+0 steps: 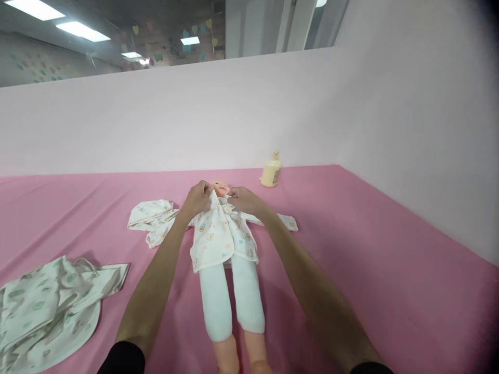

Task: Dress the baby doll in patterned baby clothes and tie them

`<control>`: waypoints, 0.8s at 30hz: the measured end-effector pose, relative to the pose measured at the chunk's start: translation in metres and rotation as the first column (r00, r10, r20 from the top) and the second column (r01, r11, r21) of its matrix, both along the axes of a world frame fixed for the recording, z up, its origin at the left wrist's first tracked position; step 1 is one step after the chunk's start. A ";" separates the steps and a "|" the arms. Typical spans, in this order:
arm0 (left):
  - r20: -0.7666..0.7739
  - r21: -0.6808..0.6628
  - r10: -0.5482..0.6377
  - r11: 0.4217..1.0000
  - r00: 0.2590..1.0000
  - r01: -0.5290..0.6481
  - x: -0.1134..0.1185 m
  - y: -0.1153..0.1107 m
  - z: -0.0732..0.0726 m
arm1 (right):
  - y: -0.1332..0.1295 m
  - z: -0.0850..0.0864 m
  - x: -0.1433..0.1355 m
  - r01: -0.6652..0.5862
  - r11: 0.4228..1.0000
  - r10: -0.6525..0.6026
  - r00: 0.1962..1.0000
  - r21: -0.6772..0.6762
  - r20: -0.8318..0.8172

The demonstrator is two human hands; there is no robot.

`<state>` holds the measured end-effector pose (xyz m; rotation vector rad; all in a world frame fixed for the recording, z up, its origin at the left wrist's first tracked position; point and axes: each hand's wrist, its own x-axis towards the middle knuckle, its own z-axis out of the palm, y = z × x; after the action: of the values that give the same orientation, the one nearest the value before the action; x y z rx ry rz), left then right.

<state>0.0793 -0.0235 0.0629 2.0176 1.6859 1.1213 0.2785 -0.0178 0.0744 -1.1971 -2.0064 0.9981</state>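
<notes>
Left hand (199, 197): fingers curled, left collar edge of the patterned baby jacket (210, 236) pinched. Right hand (242, 199): right collar edge apparently pinched, fingertip contact partly hidden. Jacket is laid over the torso of the baby doll (221, 187), mid-scene, face up, head far, legs near.

Status, judged: jacket placed, front panels brought together and overlapped lower down. Neckline not yet closed, a V gap is left between the hands. No tied or snapped fastening can be seen. Right sleeve (289, 222) is spread out flat; whether an arm is inside can't be told. Left sleeve is mostly hidden by the forearm. White leggings (217, 304) are on, lower legs bare.

Surroundings: crumpled patterned cloth (153, 214) just left of the left forearm, larger patterned cloth (42, 306) near left. Yellow pump bottle (271, 172) upright at far right, by the far edge of the pink sheet (331, 249), white wall (163, 124) behind. Far side is tight past the doll's head. More room is offered to the right, up to the side wall (429, 130).
</notes>
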 end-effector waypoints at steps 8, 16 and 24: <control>0.124 -0.017 0.020 1.000 0.992 -0.018 -0.004 0.005 -0.002 | 0.008 0.012 0.018 0.218 0.976 -0.216 0.956 -0.014 -0.196; 0.263 -0.134 -0.167 0.969 0.950 0.207 0.005 0.000 -0.007 | 0.002 0.004 0.004 -0.023 0.981 0.028 0.999 -0.192 0.027; 0.379 -0.156 0.030 0.987 0.925 0.032 0.012 0.006 -0.017 | -0.009 0.015 0.013 0.118 0.991 -0.091 0.941 -0.064 0.325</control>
<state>0.0914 -0.0174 0.0455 1.5790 1.5186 1.2397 0.2919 -0.0273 0.0894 -1.5807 -2.1349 0.8851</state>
